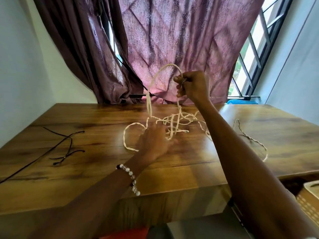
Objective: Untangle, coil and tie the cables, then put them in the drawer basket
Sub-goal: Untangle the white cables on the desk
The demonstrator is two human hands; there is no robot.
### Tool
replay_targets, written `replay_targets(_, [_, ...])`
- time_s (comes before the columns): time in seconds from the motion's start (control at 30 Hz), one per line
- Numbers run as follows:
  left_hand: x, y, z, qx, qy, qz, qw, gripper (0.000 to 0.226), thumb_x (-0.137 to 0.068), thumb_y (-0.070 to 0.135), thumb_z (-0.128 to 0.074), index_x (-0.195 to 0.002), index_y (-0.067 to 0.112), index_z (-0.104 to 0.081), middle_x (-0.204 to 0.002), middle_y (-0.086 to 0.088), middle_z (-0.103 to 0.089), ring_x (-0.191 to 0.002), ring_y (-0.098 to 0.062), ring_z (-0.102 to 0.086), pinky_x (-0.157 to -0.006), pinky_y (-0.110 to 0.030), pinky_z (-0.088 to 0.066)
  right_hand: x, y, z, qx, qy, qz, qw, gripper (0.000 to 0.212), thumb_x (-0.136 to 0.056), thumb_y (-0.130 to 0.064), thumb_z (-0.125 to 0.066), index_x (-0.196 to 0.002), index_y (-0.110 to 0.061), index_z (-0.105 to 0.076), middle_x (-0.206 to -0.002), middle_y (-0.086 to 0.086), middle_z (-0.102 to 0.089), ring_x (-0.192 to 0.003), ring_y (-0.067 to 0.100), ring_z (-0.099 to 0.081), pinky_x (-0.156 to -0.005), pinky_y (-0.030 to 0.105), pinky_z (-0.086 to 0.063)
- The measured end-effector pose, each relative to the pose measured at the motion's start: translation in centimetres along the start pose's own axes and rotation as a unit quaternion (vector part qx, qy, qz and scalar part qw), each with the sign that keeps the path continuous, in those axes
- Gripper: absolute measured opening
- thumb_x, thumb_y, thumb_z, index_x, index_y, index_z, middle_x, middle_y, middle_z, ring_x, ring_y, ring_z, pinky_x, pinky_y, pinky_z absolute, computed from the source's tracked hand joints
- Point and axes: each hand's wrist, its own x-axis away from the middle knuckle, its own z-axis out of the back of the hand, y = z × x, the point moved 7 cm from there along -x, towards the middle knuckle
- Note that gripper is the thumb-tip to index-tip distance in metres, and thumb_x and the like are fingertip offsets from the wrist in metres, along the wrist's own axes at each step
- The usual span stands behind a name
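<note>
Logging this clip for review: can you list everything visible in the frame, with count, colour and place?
cream cable: one, cream, tangled mid-table, loop lifted
dark cable: one, dark brown, table's left
table: one, brown wood, foreground
curtain: one, purple, behind table
window: one, dark-framed, right
basket: one, tan, lower right, below table edge
bracelet: one, white beads, left wrist
left hand: on tangle
right hand: raised, gripping loop

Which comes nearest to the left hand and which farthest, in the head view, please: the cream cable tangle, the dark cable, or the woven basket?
From the left hand:
1. Cream cable tangle, touching its fingers, table centre.
2. Dark cable, on the table's left.
3. Woven basket, low at the right, past the table edge.
</note>
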Motion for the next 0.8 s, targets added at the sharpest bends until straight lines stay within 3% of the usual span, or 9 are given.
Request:
replay_targets(0.07, [-0.5, -0.7, 1.6, 0.046, 0.087, -0.017, 0.995, 0.031, -0.091, 0.043, -0.056, -0.103, 0.017, -0.068, -0.106, -0.006, -0.061, -0.09, -0.019, -0.059, -0.066, -0.031, -0.04, 0.2, 0.1, 1.1, 0.013, 0.008, 0.001, 1.0, 0.013, -0.087, -0.003, -0.064, -0.076, -0.006, -0.071, -0.06, 0.015, -0.062, -0.042, 0.022, -0.059, -0.045, 0.035, -0.055])
replay_targets(0.13, [-1.1, -2.6, 3.5, 0.096, 0.144, 0.007, 0.985, 0.032, -0.094, 0.039, -0.053, -0.089, 0.013, -0.071, -0.085, -0.008, -0.067, -0.07, -0.017, -0.056, -0.057, -0.028, -0.032, 0.2, 1.3, 2.8, 0.003, 0.03, -0.015, 0.999, 0.01, -0.088, 0.002, -0.06, -0.082, 0.004, -0.069, -0.06, 0.012, -0.06, -0.041, 0.016, -0.055, -0.043, 0.031, -0.053])
replay_targets(0.27, [-2.9, -7.2, 6.1, 0.353, 0.161, 0.098, 0.917, 0.028, -0.094, 0.031, -0.058, -0.08, 0.009, -0.071, -0.06, -0.01, -0.058, -0.038, -0.007, -0.056, -0.036, -0.022, -0.045, 0.5, 4.3, 5.2, 0.063, 0.061, -0.019, 0.996, 0.017, -0.088, -0.013, -0.066, -0.081, 0.001, -0.072, -0.055, 0.007, -0.063, -0.043, 0.012, -0.059, -0.053, 0.032, -0.056])
replay_targets(0.4, [-3.8, -7.6, 6.2, 0.391, 0.144, 0.108, 0.903, 0.028, -0.094, 0.03, -0.058, -0.072, 0.014, -0.066, -0.063, -0.008, -0.055, -0.039, -0.008, -0.057, -0.045, -0.035, -0.057, 1.6, 6.1, 2.3, 0.13, -0.089, -0.078, 0.984, 0.012, -0.089, -0.003, -0.06, -0.092, 0.003, -0.07, -0.067, 0.004, -0.064, -0.055, 0.01, -0.061, -0.059, 0.027, -0.057])
replay_targets(0.5, [-3.6, -7.6, 5.8, 0.437, 0.146, 0.136, 0.877, 0.029, -0.094, 0.028, -0.058, -0.071, 0.012, -0.064, -0.067, -0.007, -0.054, -0.053, -0.017, -0.06, -0.045, -0.034, -0.057, 2.5, 6.0, 1.3, 0.113, -0.066, -0.108, 0.986, 0.01, -0.087, -0.015, -0.067, -0.083, -0.008, -0.073, -0.071, 0.006, -0.066, -0.068, 0.019, -0.059, -0.065, 0.037, -0.052])
replay_targets(0.57, [-3.7, -7.8, 5.3, 0.484, 0.141, 0.148, 0.851, 0.032, -0.094, 0.03, -0.058, -0.069, 0.011, -0.063, -0.068, -0.004, -0.051, -0.059, -0.02, -0.058, -0.043, -0.03, -0.056, 3.6, 5.2, 1.0, 0.081, -0.074, -0.13, 0.985, 0.012, -0.086, -0.023, -0.069, -0.079, -0.013, -0.071, -0.068, 0.005, -0.067, -0.06, 0.021, -0.061, -0.055, 0.033, -0.05])
replay_targets(0.67, [-3.7, -7.6, 4.7, 0.521, 0.124, 0.157, 0.83, 0.034, -0.094, 0.031, -0.057, -0.069, 0.009, -0.062, -0.065, -0.004, -0.047, -0.056, -0.018, -0.056, -0.044, -0.028, -0.056, 7.4, 5.9, -1.7, 0.011, -0.223, -0.256, 0.941, 0.009, -0.087, -0.013, -0.064, -0.091, -0.006, -0.059, -0.077, 0.013, -0.063, -0.051, 0.021, -0.055, -0.043, 0.025, -0.041])
replay_targets(0.73, [-3.7, -7.1, 4.7, 0.564, 0.12, 0.167, 0.799, 0.034, -0.097, 0.027, -0.052, -0.07, 0.008, -0.06, -0.061, -0.005, -0.045, -0.04, -0.008, -0.051, -0.038, -0.022, -0.049, 8.7, 6.6, -2.5, 0.123, -0.271, -0.225, 0.928, 0.038, -0.078, -0.011, -0.074, -0.108, -0.012, -0.05, -0.09, 0.009, -0.058, -0.069, 0.023, -0.056, -0.05, 0.034, -0.05])
replay_targets(0.8, [-3.7, -6.8, 5.0, 0.604, 0.129, 0.185, 0.764, 0.036, -0.099, 0.026, -0.049, -0.069, 0.007, -0.057, -0.055, -0.005, -0.043, -0.028, -0.003, -0.042, -0.032, -0.016, -0.04, 9.2, 7.3, -2.5, 0.201, -0.27, -0.173, 0.926, 0.067, -0.069, -0.008, -0.082, -0.123, -0.015, -0.043, -0.098, 0.005, -0.052, -0.083, 0.024, -0.057, -0.067, 0.049, -0.057])
